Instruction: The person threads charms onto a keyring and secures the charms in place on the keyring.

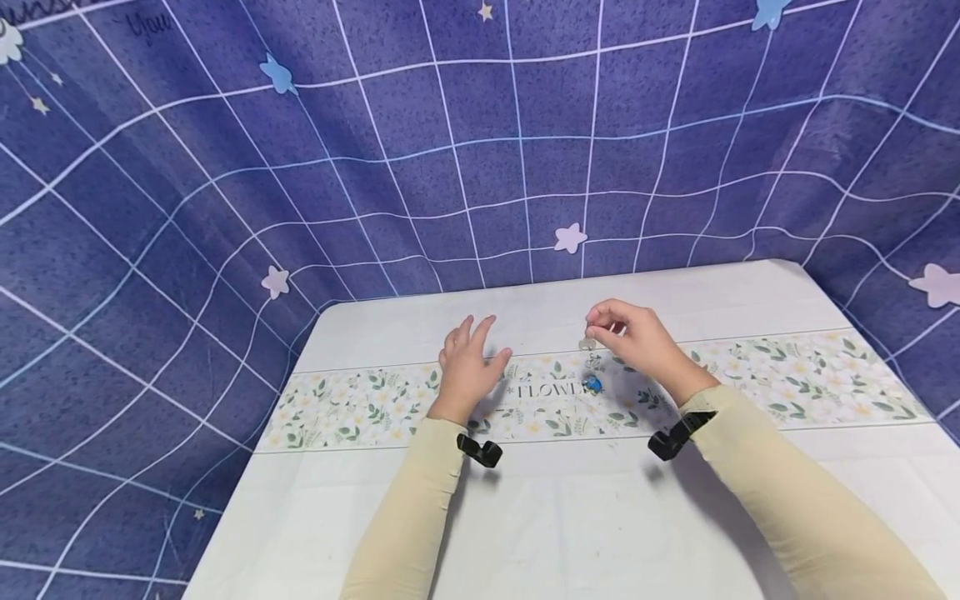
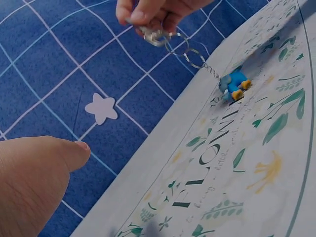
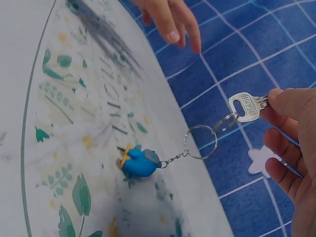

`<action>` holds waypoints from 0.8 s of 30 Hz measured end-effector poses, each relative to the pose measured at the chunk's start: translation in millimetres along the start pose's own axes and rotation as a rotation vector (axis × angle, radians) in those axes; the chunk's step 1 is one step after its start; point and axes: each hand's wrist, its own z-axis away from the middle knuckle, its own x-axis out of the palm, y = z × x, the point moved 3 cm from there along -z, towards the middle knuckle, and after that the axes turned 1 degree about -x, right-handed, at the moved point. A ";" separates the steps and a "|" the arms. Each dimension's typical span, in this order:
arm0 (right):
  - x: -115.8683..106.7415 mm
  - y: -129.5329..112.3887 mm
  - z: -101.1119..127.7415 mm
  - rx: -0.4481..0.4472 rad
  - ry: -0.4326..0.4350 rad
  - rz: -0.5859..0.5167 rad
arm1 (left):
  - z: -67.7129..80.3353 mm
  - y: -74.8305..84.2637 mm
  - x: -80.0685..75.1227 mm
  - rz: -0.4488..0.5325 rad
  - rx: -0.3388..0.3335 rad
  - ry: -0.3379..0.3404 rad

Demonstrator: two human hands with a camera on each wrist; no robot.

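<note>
My right hand [image 1: 637, 337] pinches a silver key [image 3: 247, 105] by its blade, lifted above the table. From the key hang a metal ring [image 3: 200, 141], a short chain and a small blue charm [image 3: 139, 161] with orange feet. The charm [image 1: 592, 383] dangles at or just above the floral strip; the charm [image 2: 233, 84] also shows in the left wrist view under the right hand's fingers [image 2: 148, 12]. My left hand [image 1: 468, 362] hovers over the table to the left, fingers spread and relaxed, holding nothing.
A white table [image 1: 525, 517] carries a floral band printed FLOWER [image 1: 551, 390] across its middle. A blue grid-patterned cloth with pale stars [image 1: 570, 237] hangs behind and at both sides. Black wrist cameras [image 1: 480, 450] sit on both cream sleeves.
</note>
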 end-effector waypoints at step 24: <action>18.4 60.6 -12.0 0.262 -0.065 0.002 | 7.2 9.4 6.7 0.054 -0.007 -0.017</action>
